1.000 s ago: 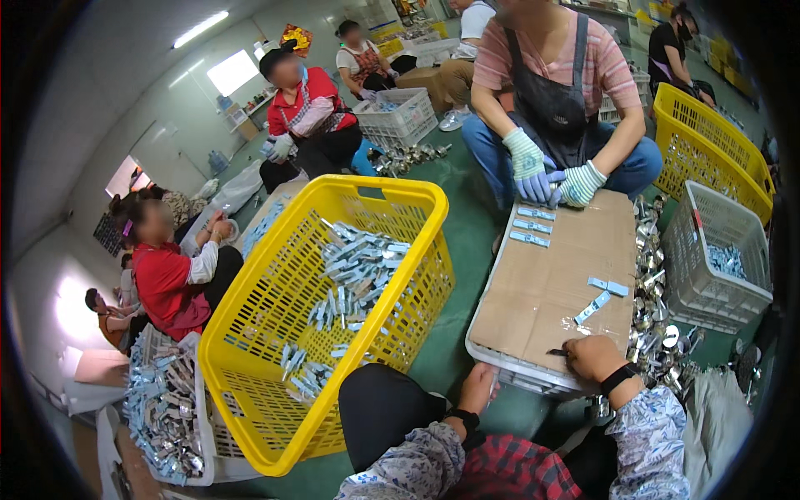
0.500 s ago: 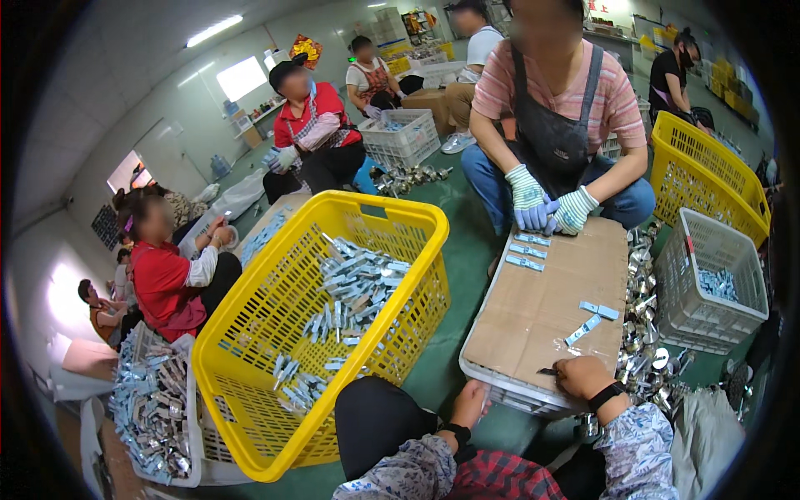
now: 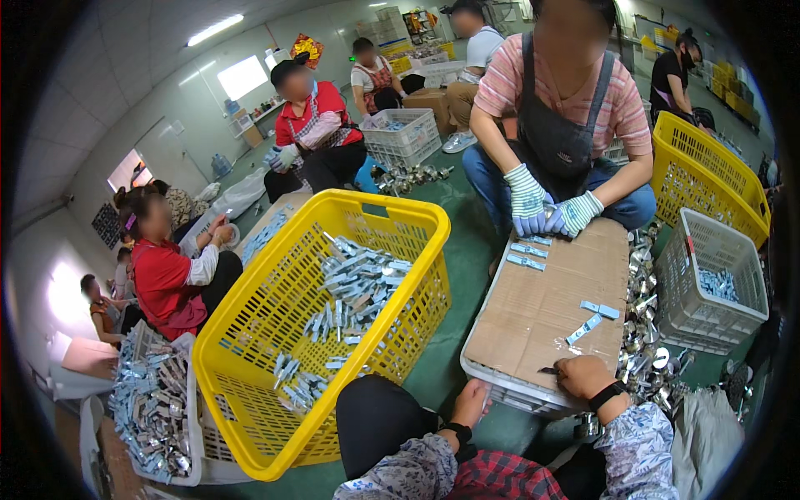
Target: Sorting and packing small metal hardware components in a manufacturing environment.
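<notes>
My left hand (image 3: pixel 471 405) is closed beside the near left corner of a cardboard-topped white crate (image 3: pixel 492 377); whatever its fingers hold is too small to make out. Over the near edge of the cardboard (image 3: pixel 546 312), my right hand (image 3: pixel 583 377) pinches a small dark flat piece (image 3: pixel 547 371). Just beyond lie two light-blue wrapped metal pieces, one flat (image 3: pixel 599 310) and one slanted (image 3: pixel 583 329). Across from me, a co-worker's striped-gloved hands (image 3: pixel 550 208) hold something metallic at the far edge, near more blue-wrapped pieces (image 3: pixel 527 256).
A large yellow basket (image 3: pixel 425 218) of blue-wrapped pieces stands left of the crate. Shiny metal parts (image 3: pixel 654 325) are heaped along the right side, by a white crate (image 3: pixel 717 312). Another full crate (image 3: pixel 196 446) sits far left. Several people work seated around.
The co-worker opposite has shifted the gloved hands, which now hold something metallic over the farthest blue-wrapped pieces. My own hands have barely moved.
</notes>
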The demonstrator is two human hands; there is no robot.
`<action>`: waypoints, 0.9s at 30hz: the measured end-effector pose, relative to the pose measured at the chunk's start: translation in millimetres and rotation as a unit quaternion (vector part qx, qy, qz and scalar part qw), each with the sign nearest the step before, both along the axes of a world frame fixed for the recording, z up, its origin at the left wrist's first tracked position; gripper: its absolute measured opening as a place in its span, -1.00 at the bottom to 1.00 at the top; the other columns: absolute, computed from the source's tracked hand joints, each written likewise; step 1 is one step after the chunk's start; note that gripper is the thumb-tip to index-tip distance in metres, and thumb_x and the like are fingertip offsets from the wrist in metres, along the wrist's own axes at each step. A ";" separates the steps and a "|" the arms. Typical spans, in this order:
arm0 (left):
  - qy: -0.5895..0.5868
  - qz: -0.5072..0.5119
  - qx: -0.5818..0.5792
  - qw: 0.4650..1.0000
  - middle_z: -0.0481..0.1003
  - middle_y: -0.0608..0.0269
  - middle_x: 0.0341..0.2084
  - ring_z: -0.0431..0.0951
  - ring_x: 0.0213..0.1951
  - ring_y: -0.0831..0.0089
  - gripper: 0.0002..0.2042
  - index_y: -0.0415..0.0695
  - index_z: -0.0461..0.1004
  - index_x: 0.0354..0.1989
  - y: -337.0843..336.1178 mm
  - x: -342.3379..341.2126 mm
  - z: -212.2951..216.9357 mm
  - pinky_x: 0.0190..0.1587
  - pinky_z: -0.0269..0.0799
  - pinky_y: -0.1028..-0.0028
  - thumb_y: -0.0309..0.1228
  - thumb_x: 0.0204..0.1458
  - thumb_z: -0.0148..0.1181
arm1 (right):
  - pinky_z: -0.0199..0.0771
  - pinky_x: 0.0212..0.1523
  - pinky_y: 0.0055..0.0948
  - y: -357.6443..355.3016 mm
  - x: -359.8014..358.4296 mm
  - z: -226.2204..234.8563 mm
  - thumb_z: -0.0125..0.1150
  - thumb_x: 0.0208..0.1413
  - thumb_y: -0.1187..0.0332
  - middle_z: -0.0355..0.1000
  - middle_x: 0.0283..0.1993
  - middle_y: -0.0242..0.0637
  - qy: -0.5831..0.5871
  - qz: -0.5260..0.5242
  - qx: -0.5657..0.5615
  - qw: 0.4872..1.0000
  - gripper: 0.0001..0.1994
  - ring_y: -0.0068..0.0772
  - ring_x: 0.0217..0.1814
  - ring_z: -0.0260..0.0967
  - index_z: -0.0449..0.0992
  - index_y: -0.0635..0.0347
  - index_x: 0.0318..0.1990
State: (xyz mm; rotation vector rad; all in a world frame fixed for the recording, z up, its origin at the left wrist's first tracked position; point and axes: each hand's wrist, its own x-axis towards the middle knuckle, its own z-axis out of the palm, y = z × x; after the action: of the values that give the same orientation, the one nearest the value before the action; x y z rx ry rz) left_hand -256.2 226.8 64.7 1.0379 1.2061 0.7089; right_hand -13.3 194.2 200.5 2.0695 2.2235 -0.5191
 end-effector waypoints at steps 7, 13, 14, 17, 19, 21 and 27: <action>-0.012 -0.001 -0.008 1.000 0.39 0.27 -0.62 0.34 -0.66 0.56 -0.81 -0.12 0.34 -0.27 1.2 1.1 -2.7 -0.63 0.26 0.56 -0.32 0.02 -0.12 | 0.38 -0.33 -0.19 0.0 1.8 -2.7 -0.01 -0.14 0.37 0.43 -0.42 -0.09 -0.004 -0.001 -0.004 1.000 -0.79 -0.06 -0.33 0.39 0.45 0.10 -0.30; -0.003 0.003 -0.013 1.000 0.39 0.27 -0.63 0.33 -0.67 0.56 -0.81 -0.13 0.34 -0.27 -0.3 0.5 0.9 -0.64 0.25 0.55 -0.32 0.01 -0.11 | 0.37 -0.37 -0.17 0.0 2.9 -9.0 -0.03 -0.13 0.37 0.43 -0.45 -0.10 -0.001 0.009 0.008 1.000 -0.82 -0.04 -0.36 0.39 0.44 0.12 -0.34; -0.004 0.008 -0.007 1.000 0.39 0.27 -0.63 0.33 -0.67 0.55 -0.81 -0.13 0.34 -0.27 -0.3 0.5 0.1 -0.64 0.25 0.55 -0.32 0.01 -0.11 | 0.37 -0.37 -0.17 -0.2 2.1 -8.0 -0.04 -0.12 0.37 0.43 -0.45 -0.09 -0.001 0.010 0.015 1.000 -0.82 -0.03 -0.36 0.39 0.44 0.13 -0.35; -0.007 0.004 -0.002 1.000 0.39 0.27 -0.64 0.33 -0.67 0.55 -0.82 -0.12 0.35 -0.28 -2.7 0.4 4.9 -0.64 0.25 0.55 -0.33 0.01 -0.10 | 0.37 -0.37 -0.17 -0.7 2.9 -8.3 -0.05 -0.11 0.36 0.43 -0.46 -0.09 -0.004 0.005 0.018 1.000 -0.82 -0.03 -0.37 0.39 0.44 0.14 -0.36; -0.007 -0.002 -0.002 1.000 0.39 0.27 -0.64 0.33 -0.68 0.55 -0.83 -0.11 0.35 -0.29 -4.4 -0.8 8.6 -0.65 0.24 0.55 -0.33 0.01 -0.10 | 0.37 -0.37 -0.16 -1.0 3.2 -9.0 -0.06 -0.11 0.36 0.42 -0.47 -0.08 -0.004 0.002 0.015 1.000 -0.82 -0.03 -0.37 0.39 0.45 0.14 -0.36; -0.009 0.005 -0.003 1.000 0.39 0.27 -0.64 0.32 -0.69 0.55 -0.83 -0.11 0.35 -0.30 -5.5 -2.7 9.8 -0.65 0.24 0.55 -0.34 0.02 -0.10 | 0.37 -0.37 -0.16 -0.8 2.7 -9.6 -0.05 -0.12 0.36 0.42 -0.47 -0.08 -0.003 0.004 0.020 1.000 -0.82 -0.03 -0.37 0.39 0.45 0.14 -0.36; 0.015 -0.018 0.008 1.000 0.39 0.28 -0.66 0.32 -0.70 0.57 -0.84 -0.10 0.35 -0.28 -5.1 -9.3 5.3 -0.66 0.24 0.57 -0.33 0.04 -0.10 | 0.37 -0.37 -0.17 -1.5 0.8 -5.7 -0.04 -0.13 0.36 0.42 -0.47 -0.08 0.000 0.000 0.018 1.000 -0.82 -0.03 -0.37 0.39 0.45 0.15 -0.36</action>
State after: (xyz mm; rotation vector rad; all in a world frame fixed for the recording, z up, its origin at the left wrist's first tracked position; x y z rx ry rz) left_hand -265.5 221.8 70.0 1.0844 1.2070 0.6771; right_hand -12.5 192.7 194.8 2.0860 2.2493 -0.4812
